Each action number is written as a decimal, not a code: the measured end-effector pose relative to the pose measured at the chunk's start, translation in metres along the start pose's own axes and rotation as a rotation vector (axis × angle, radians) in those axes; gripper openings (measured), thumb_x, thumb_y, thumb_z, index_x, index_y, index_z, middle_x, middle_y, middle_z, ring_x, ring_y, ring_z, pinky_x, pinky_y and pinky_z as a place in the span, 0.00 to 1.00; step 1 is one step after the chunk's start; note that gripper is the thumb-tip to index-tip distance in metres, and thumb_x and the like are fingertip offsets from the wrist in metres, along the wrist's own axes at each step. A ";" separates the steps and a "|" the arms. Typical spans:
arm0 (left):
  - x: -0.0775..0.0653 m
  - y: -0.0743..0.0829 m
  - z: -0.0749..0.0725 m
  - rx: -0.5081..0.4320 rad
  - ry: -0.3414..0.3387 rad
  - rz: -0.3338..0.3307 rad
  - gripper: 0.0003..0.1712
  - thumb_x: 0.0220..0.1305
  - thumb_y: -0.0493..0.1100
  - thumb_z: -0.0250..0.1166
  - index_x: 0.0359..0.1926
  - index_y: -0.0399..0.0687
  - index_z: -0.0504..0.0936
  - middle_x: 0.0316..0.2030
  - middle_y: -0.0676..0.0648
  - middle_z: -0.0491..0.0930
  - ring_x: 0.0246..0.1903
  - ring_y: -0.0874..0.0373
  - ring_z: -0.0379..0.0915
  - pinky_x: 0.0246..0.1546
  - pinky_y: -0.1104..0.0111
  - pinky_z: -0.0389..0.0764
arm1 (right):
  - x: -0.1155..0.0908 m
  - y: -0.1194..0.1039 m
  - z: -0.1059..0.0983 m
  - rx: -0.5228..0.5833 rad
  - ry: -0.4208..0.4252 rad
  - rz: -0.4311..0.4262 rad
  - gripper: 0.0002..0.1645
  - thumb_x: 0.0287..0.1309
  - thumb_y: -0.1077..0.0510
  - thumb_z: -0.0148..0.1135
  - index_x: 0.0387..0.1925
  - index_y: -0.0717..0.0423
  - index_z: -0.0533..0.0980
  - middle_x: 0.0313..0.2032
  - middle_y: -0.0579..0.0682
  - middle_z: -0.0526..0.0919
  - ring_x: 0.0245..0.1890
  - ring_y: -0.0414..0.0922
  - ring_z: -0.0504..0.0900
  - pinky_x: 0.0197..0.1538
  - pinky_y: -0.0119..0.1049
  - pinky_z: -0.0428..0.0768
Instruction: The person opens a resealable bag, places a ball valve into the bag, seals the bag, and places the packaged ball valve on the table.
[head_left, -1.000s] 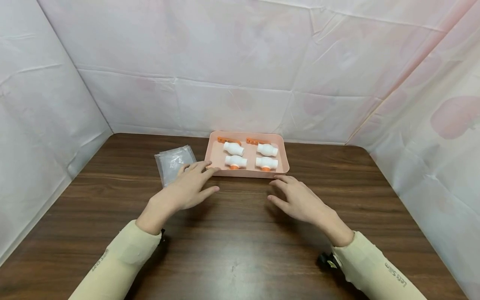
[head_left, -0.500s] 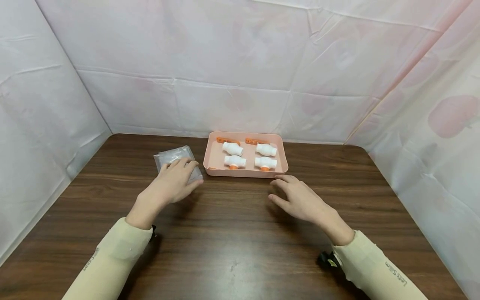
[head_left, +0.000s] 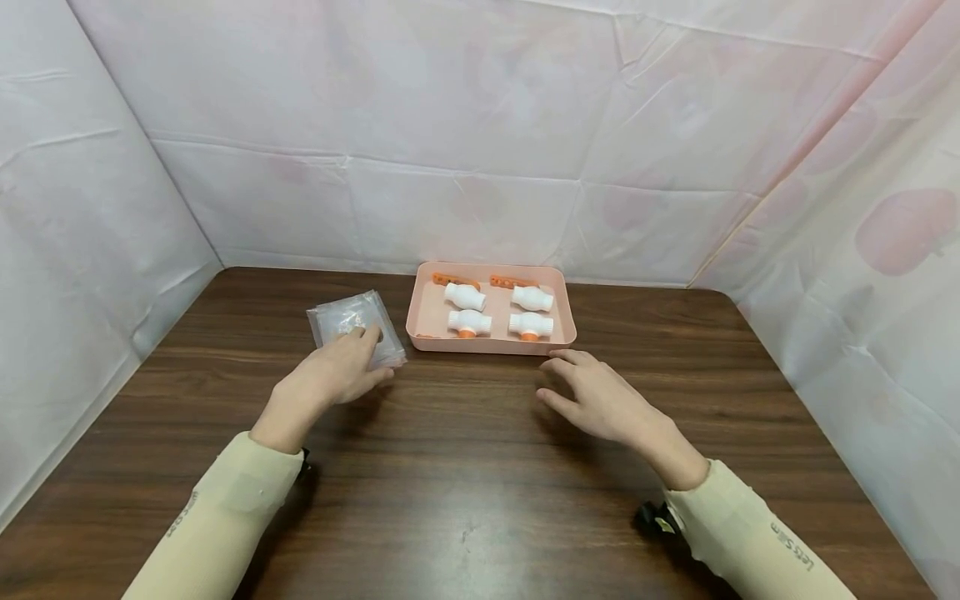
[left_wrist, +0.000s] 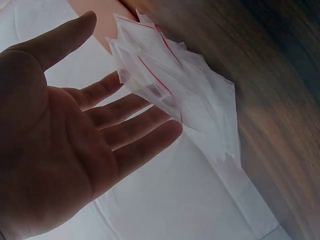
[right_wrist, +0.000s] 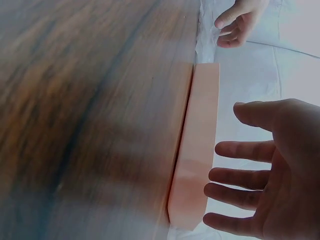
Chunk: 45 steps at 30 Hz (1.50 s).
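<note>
A stack of clear zip bags [head_left: 345, 313] with red seal lines lies on the table, left of a pink tray. My left hand [head_left: 322, 375] is over the near part of this stack. In the left wrist view its fingers [left_wrist: 145, 132] are extended with tips right at the edge of the bags [left_wrist: 195, 95], and the thumb stands apart. Close to the tray's front right corner, my right hand [head_left: 600, 400] has its fingers spread and holds nothing. In the right wrist view the tray's side wall [right_wrist: 195, 150] is beyond those fingertips.
In the pink tray [head_left: 501, 308] lie several white plastic valve-like fittings [head_left: 467, 297], some showing orange parts, and orange bar-shaped pieces [head_left: 513, 282]. The tray stands at the back of the brown wood table [head_left: 465, 467]. Pale cloth walls [head_left: 465, 125] rise behind and beside it.
My left hand has moved left from the tray's front left corner to the bags, then lowered toward them with fingers bent down. The right hand has stayed in place.
</note>
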<state>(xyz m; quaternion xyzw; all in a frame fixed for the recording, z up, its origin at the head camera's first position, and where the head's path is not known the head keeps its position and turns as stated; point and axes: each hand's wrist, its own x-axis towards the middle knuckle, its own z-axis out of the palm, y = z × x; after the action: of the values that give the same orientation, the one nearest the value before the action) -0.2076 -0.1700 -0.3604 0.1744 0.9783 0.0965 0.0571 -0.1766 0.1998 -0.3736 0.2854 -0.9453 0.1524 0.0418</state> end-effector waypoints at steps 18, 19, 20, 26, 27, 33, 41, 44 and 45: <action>0.001 -0.007 0.002 0.017 -0.130 0.046 0.28 0.66 0.50 0.61 0.58 0.33 0.73 0.52 0.31 0.71 0.54 0.34 0.67 0.55 0.45 0.67 | 0.001 0.001 0.000 0.000 0.002 -0.005 0.25 0.63 0.44 0.60 0.52 0.58 0.77 0.56 0.56 0.75 0.56 0.51 0.74 0.56 0.49 0.73; 0.001 -0.007 0.002 0.016 -0.141 0.040 0.30 0.66 0.50 0.60 0.60 0.33 0.72 0.54 0.31 0.71 0.55 0.33 0.66 0.55 0.44 0.66 | 0.001 0.001 0.000 0.001 0.002 -0.006 0.25 0.63 0.44 0.60 0.52 0.58 0.77 0.57 0.56 0.75 0.56 0.51 0.74 0.56 0.49 0.72; 0.001 -0.007 0.002 0.016 -0.149 0.034 0.30 0.66 0.51 0.60 0.61 0.33 0.71 0.54 0.30 0.70 0.56 0.31 0.64 0.56 0.43 0.65 | 0.001 0.001 0.000 0.001 0.003 -0.007 0.25 0.63 0.44 0.60 0.52 0.58 0.77 0.57 0.56 0.74 0.56 0.51 0.74 0.56 0.50 0.72; 0.002 -0.009 0.002 0.004 -0.173 -0.012 0.34 0.67 0.55 0.58 0.63 0.33 0.69 0.56 0.27 0.66 0.57 0.30 0.61 0.55 0.40 0.65 | 0.002 0.002 0.000 0.000 -0.001 0.002 0.24 0.63 0.44 0.59 0.52 0.57 0.77 0.57 0.55 0.74 0.56 0.50 0.74 0.55 0.49 0.73; 0.003 -0.009 0.002 0.000 -0.166 -0.011 0.34 0.67 0.56 0.57 0.62 0.33 0.70 0.55 0.27 0.66 0.56 0.31 0.63 0.54 0.41 0.66 | 0.002 0.002 0.000 -0.003 -0.002 0.005 0.24 0.63 0.44 0.59 0.52 0.56 0.77 0.57 0.55 0.74 0.56 0.50 0.74 0.55 0.49 0.73; 0.006 -0.012 -0.003 -0.041 -0.099 0.027 0.35 0.71 0.57 0.52 0.59 0.27 0.70 0.52 0.26 0.68 0.54 0.35 0.66 0.55 0.45 0.67 | 0.003 0.003 0.000 0.000 -0.013 0.021 0.25 0.63 0.42 0.58 0.53 0.55 0.77 0.58 0.55 0.74 0.56 0.50 0.74 0.55 0.49 0.73; 0.012 -0.026 -0.014 -0.105 -0.034 0.099 0.25 0.66 0.36 0.46 0.62 0.30 0.69 0.60 0.29 0.64 0.60 0.35 0.60 0.58 0.45 0.63 | 0.002 0.004 0.000 0.003 -0.014 0.016 0.26 0.63 0.43 0.60 0.53 0.57 0.77 0.57 0.57 0.74 0.57 0.52 0.73 0.56 0.50 0.72; 0.013 -0.031 -0.016 -0.096 -0.037 0.140 0.31 0.53 0.29 0.52 0.62 0.33 0.70 0.60 0.32 0.65 0.60 0.37 0.62 0.56 0.46 0.66 | 0.001 0.005 0.000 0.006 -0.019 0.016 0.27 0.63 0.43 0.60 0.53 0.58 0.76 0.57 0.58 0.74 0.57 0.53 0.73 0.56 0.51 0.72; 0.014 -0.033 -0.016 -0.091 -0.042 0.159 0.33 0.49 0.27 0.53 0.62 0.34 0.70 0.60 0.33 0.65 0.60 0.37 0.61 0.57 0.46 0.66 | 0.001 0.005 0.000 0.006 -0.021 0.015 0.27 0.63 0.43 0.59 0.53 0.58 0.76 0.57 0.58 0.74 0.57 0.53 0.73 0.56 0.51 0.72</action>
<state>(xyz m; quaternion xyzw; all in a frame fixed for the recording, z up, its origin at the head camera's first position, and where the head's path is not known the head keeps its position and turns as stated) -0.2334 -0.1979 -0.3524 0.2508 0.9545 0.1413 0.0776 -0.1806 0.2031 -0.3748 0.2800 -0.9474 0.1525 0.0296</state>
